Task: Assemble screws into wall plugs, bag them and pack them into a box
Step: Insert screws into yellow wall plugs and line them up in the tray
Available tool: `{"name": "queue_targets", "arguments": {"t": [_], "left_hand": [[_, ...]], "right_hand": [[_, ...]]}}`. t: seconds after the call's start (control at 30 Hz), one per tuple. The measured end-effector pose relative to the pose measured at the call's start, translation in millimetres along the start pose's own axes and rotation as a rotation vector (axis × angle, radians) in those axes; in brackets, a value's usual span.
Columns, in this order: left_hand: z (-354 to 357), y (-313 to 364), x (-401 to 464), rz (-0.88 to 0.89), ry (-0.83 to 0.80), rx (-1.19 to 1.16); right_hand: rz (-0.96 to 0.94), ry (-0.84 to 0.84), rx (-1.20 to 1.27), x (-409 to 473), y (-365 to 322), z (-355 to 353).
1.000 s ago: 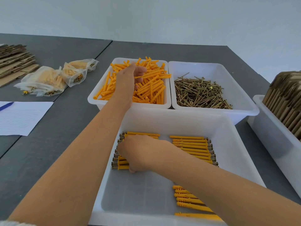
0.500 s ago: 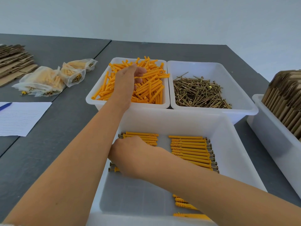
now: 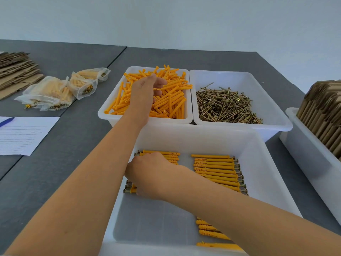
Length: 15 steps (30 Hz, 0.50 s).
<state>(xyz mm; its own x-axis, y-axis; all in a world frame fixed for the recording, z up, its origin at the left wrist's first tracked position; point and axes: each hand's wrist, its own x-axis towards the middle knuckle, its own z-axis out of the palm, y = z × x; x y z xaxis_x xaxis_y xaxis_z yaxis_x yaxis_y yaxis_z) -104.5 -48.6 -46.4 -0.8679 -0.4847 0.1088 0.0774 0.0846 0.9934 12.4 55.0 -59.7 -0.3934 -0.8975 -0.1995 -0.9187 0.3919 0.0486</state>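
My left hand [image 3: 143,93] reaches into the far-left white bin [image 3: 110,116] of loose orange wall plugs [image 3: 171,102] and pinches one plug between thumb and curled fingers. The bin beside it holds brass screws [image 3: 227,106]. My right hand [image 3: 149,175] lies knuckles up in the large near bin [image 3: 258,145], on the left row of assembled plugs [image 3: 162,154]. Its fingertips are hidden, so its hold cannot be told. Screw heads [image 3: 128,190] stick out beneath it. Another row of assembled plugs [image 3: 215,170] lies to the right, and more [image 3: 208,230] lie near my forearm.
Filled clear bags [image 3: 49,93] lie on the grey table at left, beside flat cardboard blanks [image 3: 16,71]. A lined sheet [image 3: 24,133] with a blue pen [image 3: 6,121] lies nearer. At right, a white bin [image 3: 304,154] holds upright folded cardboard [image 3: 323,111].
My right hand slid toward me along the left row of assembled plugs. My left hand stayed in the plug bin and rose slightly with its fingers closing.
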Motion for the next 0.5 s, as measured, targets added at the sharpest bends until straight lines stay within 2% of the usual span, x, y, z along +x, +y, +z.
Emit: {"name": "queue_targets", "arguments": {"t": [0.17, 0.27, 0.37, 0.5], "left_hand": [[2.4, -2.3, -3.8, 0.151, -0.009, 0.133], [4.2, -5.0, -7.0, 0.248, -0.001, 0.257], [5.0, -6.7, -6.6, 0.32, 0.009, 0.361], [5.1, -8.4, -3.5, 0.32, 0.014, 0.467]], "right_hand": [[-0.003, -0.076, -0.006, 1.4, 3.8, 3.7], [0.036, -0.139, 0.177, -0.6, 19.1, -4.8], [0.033, 0.014, 0.292, -4.6, 47.3, -28.6], [0.15, 0.225, 0.621, -10.4, 92.0, -49.3]]}}
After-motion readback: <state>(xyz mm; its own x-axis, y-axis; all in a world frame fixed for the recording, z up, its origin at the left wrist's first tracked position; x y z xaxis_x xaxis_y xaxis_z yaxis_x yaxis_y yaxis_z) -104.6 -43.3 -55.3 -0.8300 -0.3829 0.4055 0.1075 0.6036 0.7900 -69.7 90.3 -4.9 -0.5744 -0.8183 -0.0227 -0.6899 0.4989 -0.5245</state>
